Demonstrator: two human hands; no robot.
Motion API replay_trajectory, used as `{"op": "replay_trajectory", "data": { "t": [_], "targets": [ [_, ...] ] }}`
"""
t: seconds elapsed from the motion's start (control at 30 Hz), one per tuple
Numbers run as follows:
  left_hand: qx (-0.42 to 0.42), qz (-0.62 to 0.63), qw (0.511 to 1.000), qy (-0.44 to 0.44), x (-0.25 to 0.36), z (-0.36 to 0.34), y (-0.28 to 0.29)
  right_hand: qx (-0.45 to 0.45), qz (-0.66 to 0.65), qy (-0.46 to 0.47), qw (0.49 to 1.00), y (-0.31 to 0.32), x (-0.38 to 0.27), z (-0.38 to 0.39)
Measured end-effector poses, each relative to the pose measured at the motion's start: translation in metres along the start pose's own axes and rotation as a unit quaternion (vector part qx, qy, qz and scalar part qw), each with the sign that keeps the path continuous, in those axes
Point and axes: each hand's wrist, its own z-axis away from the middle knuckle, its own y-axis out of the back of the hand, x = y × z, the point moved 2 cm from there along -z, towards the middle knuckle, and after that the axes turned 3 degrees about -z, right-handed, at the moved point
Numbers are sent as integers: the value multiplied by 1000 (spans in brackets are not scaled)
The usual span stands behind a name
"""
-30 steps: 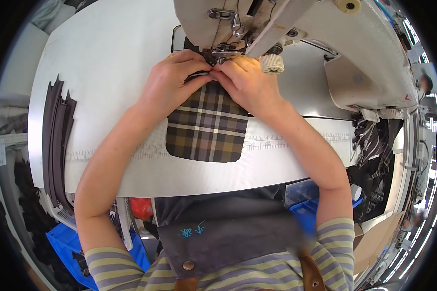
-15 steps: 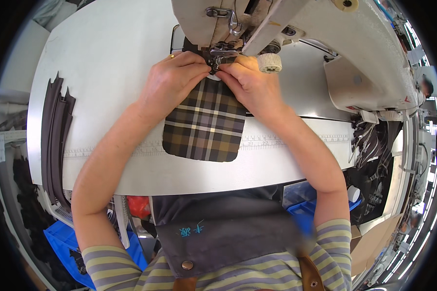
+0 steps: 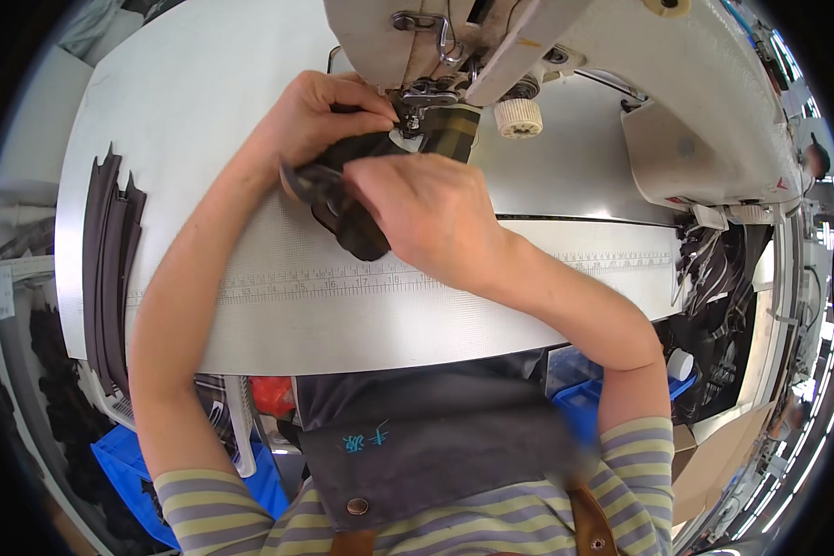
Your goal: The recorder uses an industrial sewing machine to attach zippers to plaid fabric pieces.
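Observation:
A sewing machine (image 3: 412,83) stands over the pale work table, with its presser foot (image 3: 411,120) down around a plaid fabric piece (image 3: 452,130). Left of the foot, my left hand (image 3: 329,116) pinches the dark edge of the cloth between thumb and fingers. My right hand (image 3: 431,213) is in front of the foot, its fingers curled over the nearer part of the fabric. That part is bunched and bent toward the left, and blurred by motion. My right hand covers some of the cloth, and its fingertips are partly hidden.
A ruler strip (image 3: 296,283) runs across the table. Dark fabric strips (image 3: 111,278) lie at its left edge. Dark scraps (image 3: 718,287) hang at the right. Blue bins (image 3: 139,473) sit below the table edge. The machine's white knob (image 3: 519,118) is right of the foot.
The fabric lay flat toward me; now it is turned and bunched leftward, with plaid showing right of the foot. My right hand came from beside the needle toward me and left.

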Motion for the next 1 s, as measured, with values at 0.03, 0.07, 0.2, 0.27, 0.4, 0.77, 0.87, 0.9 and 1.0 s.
{"op": "replay_trajectory", "data": {
  "t": [0.03,0.07,0.2,0.27,0.4,0.77,0.87,0.9,1.0],
  "targets": [
    [-14,31,999,43,-2,-2,2,8,-16,-25,1000,2,2,-2],
    [-26,53,998,7,-1,-3,3,10,-46,-45,998,2,4,-3],
    [28,-6,999,25,4,8,-9,9,-75,58,995,20,15,20],
    [70,-41,996,19,9,17,-21,-16,-70,80,994,26,21,33],
    [162,-82,983,7,16,21,-29,-56,-36,109,992,36,23,37],
    [133,-41,989,43,16,16,-19,-190,14,33,981,3,14,22],
    [120,-41,990,57,15,15,-19,-191,12,28,981,2,14,27],
    [115,-38,991,52,15,15,-19,-190,12,28,981,2,14,27],
    [116,-9,992,49,14,15,-20,-191,15,32,981,3,14,24]
  ]
}}
